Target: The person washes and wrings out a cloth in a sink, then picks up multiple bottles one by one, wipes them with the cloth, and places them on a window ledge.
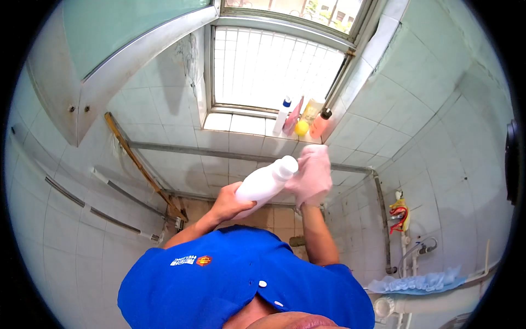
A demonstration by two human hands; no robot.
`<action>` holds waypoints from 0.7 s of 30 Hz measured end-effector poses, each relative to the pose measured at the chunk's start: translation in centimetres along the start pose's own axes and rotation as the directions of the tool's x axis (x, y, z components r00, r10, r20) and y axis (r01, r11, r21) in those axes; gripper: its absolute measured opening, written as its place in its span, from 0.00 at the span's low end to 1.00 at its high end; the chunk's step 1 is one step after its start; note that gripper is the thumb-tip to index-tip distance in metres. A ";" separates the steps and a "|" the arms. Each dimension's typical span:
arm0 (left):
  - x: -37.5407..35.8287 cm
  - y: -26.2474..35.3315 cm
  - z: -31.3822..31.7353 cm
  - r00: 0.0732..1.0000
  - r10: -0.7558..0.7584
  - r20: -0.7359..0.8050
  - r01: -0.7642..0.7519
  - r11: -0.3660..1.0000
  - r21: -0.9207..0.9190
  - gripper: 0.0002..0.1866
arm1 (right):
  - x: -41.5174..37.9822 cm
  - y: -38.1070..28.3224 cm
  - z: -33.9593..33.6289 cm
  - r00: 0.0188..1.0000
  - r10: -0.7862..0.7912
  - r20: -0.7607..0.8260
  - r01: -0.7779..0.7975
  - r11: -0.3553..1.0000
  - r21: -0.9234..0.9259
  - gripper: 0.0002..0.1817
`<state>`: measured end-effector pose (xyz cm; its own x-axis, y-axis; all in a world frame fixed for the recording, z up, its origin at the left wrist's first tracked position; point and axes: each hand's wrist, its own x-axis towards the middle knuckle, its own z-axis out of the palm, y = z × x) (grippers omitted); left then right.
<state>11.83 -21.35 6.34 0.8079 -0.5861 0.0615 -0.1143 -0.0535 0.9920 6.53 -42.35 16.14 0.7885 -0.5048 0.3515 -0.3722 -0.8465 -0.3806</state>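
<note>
My left hand (pixel 226 204) is wrapped round the body of a white plastic bottle (pixel 257 185). The bottle tilts up to the right, its white cap (pixel 287 166) at the upper end. A pink cloth (pixel 311 174) covers my right hand down to the wrist (pixel 310 207), hiding the fingers. Cloth and bottle cap overlap in this view.
On the tiled window sill (pixel 247 125) stand a white bottle with a blue cap (pixel 281 116), a pink tube (pixel 293 117), a yellow ball-like item (pixel 301 128) and an orange bottle (pixel 320 125). A pipe (pixel 241 154) runs below. A wooden stick (pixel 137 156) leans at left.
</note>
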 end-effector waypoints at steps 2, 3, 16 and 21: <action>0.2 0.4 0.0 0.999 -0.007 0.044 0.007 1.000 0.008 0.24 | 0.7 2.6 6.0 0.932 -0.216 -0.291 0.351 0.738 0.577 0.29; 0.3 0.4 -0.3 0.997 -0.014 0.073 0.019 0.998 -0.061 0.24 | 0.8 3.1 6.7 0.881 -0.250 -0.402 0.471 0.553 0.688 0.31; 2.2 1.8 -2.3 0.985 0.069 0.157 0.013 0.882 -0.471 0.26 | -0.8 -0.9 2.0 0.848 -0.430 -0.310 0.522 0.778 0.349 0.18; 2.2 2.4 0.0 0.998 -0.053 -0.028 0.041 0.947 -0.318 0.22 | -4.3 -2.6 6.7 0.914 -0.374 -0.155 0.401 0.786 0.470 0.18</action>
<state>13.37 -22.74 8.87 0.8285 -0.5598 0.0120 0.1090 0.1824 0.9772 7.35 -36.79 9.92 0.7841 -0.1715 0.5964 0.2539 -0.7882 -0.5605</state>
